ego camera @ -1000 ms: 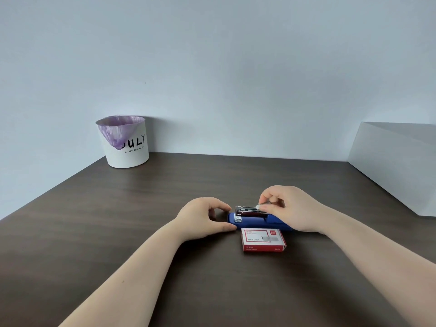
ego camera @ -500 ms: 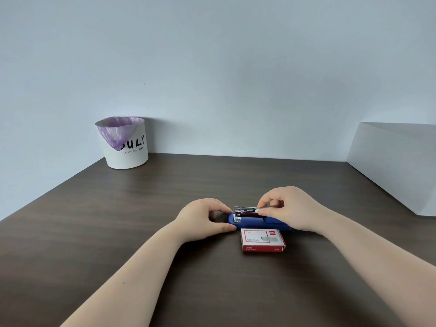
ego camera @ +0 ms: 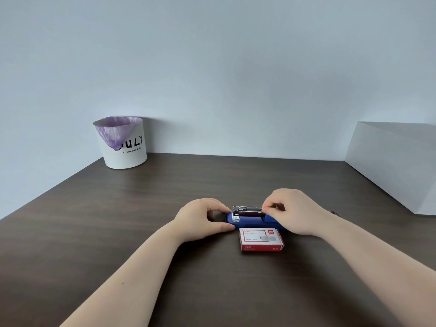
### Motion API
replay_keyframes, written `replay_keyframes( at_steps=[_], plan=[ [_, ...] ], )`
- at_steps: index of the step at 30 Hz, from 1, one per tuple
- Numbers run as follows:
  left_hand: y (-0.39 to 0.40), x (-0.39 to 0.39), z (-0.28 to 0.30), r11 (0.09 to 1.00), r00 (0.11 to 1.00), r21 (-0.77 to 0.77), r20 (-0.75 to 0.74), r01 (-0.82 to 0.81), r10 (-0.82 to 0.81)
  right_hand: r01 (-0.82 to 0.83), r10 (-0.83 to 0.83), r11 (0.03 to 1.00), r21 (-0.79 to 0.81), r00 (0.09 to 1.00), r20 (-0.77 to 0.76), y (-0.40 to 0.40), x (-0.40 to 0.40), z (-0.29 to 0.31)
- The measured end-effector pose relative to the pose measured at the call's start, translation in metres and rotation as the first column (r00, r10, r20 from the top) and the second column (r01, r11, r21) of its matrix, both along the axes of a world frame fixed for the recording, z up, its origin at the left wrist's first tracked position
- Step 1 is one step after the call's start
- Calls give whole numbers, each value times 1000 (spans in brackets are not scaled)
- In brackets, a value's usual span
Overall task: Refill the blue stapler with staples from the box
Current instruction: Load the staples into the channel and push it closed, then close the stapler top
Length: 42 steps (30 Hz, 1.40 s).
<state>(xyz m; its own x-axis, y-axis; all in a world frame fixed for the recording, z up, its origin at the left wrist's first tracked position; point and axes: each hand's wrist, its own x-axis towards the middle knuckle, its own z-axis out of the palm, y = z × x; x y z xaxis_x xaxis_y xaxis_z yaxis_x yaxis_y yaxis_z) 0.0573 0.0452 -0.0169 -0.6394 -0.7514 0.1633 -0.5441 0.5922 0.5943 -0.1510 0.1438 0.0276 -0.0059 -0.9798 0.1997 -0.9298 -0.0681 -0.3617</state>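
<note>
We have the blue stapler (ego camera: 253, 222) lying on the tabletop (ego camera: 165, 208) between our two hands, its long axis running left to right across our view. Its front end, with the small metal plate, points toward our left hand (ego camera: 203, 219); its rear runs under our right hand (ego camera: 292, 211). Our left fingers (ego camera: 223, 208) curl narrowly around that front end, thumb touching the near side, steadying the body. Our right fingers (ego camera: 266, 210) are pinched on the right end of the staple strip (ego camera: 246, 208), which lies parallel to the stapler, just above the open channel. We judge the coming move to be a short drop and slide leftward along that axis, so the strip must stay in line with the channel. The red staple box (ego camera: 260, 239) sits just nearer to us than the fingers, beside the stapler and parallel to it.
</note>
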Motion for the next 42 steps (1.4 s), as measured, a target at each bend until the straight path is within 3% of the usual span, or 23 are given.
replay_keyframes(
  at_steps=[5,11,16,18,22,24,30,35,38,40,42],
  plan=[
    [1,0,1,1000,1000,-9,4,2,-2,-67,71,997,33,989,-129,-5,13,1],
    [4,0,2,1000,1000,-20,-4,7,-7,-113,109,994,-8,978,-175,-10,16,-2],
    [4,0,3,1000,1000,-27,-7,-5,5,-11,11,998,-68,1000,-7,1,-18,1],
    [5,0,3,1000,1000,-27,-4,-8,8,41,-41,999,-3,997,-72,6,-35,0],
    [8,0,4,1000,1000,-26,-1,-1,1,230,-125,938,260,923,-364,17,-56,3],
    [9,0,3,1000,1000,-26,-4,1,-1,259,-137,922,287,913,-383,21,-65,2],
    [12,-1,1,1000,1000,-11,-12,3,-3,194,-130,952,238,956,-261,28,-73,15],
    [8,0,-2,1000,1000,-17,-16,-12,12,100,-99,995,2,984,-150,25,-61,43],
    [8,0,-1,1000,1000,-14,-18,-12,12,-11,19,991,-135,998,53,19,-33,52],
    [9,-1,-1,1000,1000,-19,-22,-15,14,-34,59,990,-139,982,180,12,-14,46],
    [11,-1,0,999,999,-25,-19,-27,27,-68,80,994,-87,986,145,2,0,32]
  ],
)
